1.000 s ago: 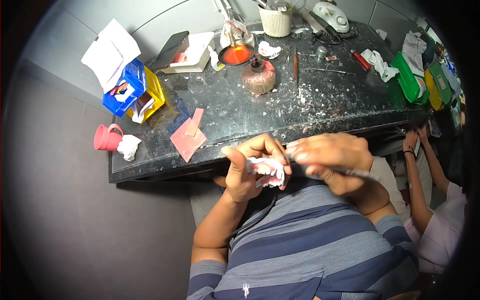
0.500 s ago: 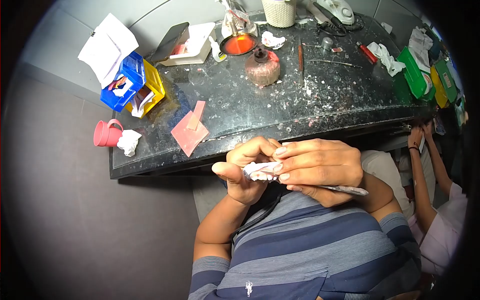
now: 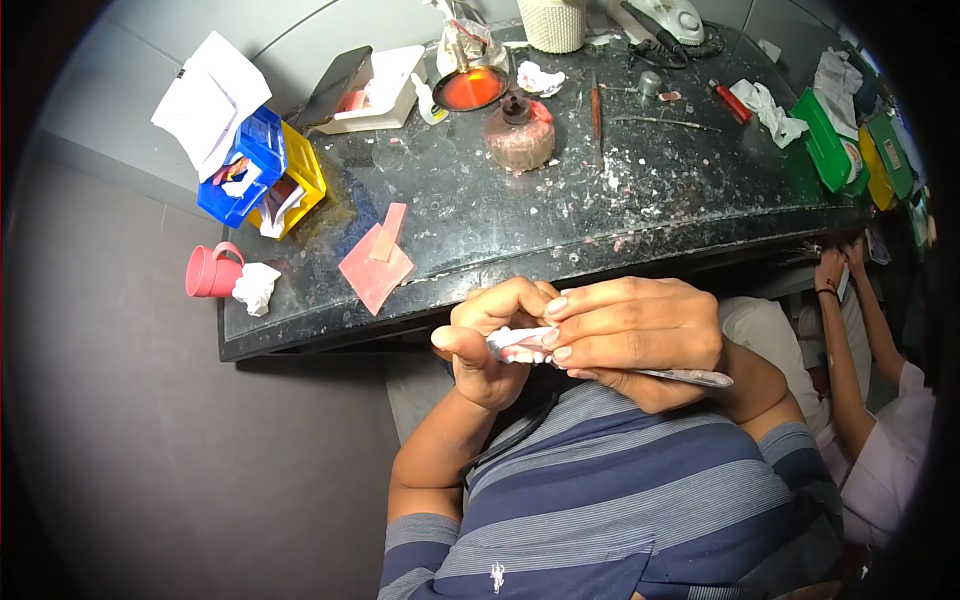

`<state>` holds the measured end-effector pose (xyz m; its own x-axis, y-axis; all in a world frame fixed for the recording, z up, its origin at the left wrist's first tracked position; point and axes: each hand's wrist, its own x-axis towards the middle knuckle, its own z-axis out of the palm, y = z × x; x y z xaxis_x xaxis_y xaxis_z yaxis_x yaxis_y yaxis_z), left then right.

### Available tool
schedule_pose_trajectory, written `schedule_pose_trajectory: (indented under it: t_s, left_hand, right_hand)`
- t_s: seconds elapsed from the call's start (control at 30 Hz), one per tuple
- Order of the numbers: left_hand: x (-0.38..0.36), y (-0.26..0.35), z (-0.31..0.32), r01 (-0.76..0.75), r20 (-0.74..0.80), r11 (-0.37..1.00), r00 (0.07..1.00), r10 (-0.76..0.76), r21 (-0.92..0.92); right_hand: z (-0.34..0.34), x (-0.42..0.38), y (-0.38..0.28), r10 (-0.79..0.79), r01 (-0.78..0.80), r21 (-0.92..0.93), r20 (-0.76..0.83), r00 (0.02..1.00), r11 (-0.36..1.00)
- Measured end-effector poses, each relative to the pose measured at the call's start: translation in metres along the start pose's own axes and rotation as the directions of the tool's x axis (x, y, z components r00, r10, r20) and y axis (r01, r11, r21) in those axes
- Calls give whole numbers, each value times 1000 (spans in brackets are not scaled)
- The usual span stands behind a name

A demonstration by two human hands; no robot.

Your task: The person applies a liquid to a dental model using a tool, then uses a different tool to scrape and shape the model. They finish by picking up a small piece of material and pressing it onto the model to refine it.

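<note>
We grip the pink-and-white piece [image 3: 518,345] in our L hand [image 3: 487,382], prob. to steady it; our R hand [image 3: 645,330] holds a slim tool [image 3: 690,377], fingertips close in, prob. for control.

Navy-and-grey striped shirt [image 3: 610,460], short striped sleeves, small white chest emblem [image 3: 497,577]

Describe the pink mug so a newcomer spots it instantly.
Find the black bench, then its left end, near the blue bin. There, beside a crumpled white tissue, is the mug. Unlike the flat pink sheets, it is hollow, with a looped handle.
</note>
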<state>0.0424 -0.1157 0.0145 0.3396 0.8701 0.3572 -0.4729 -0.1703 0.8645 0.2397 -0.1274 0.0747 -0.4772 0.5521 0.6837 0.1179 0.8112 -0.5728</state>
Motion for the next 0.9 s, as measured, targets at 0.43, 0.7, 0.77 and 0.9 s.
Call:
schedule_pose_trajectory:
  t_s: [0.43, 0.7, 0.77, 0.9]
  left_hand:
    - [0, -5, -1, -32, 30, 996, 999, 34, -78]
    - [0, -8, -4, -40, 33, 990, 998, 45, -134]
    - [0, -7, -4, -36, 42, 991, 998, 42, -128]
    - [1, -6, -3, -34, 31, 995, 999, 37, -89]
  right_hand:
    - [1, -3, -3, 4, -4, -17, -2, 1000, 1000]
    - [3, -6, -5, 9, -9, -24, -11, 1000, 1000]
    - [3, -7, -5, 19, -19, -25, -10, 1000, 1000]
    - [3, -7, -6, 17, -17, -22, -11, 1000, 1000]
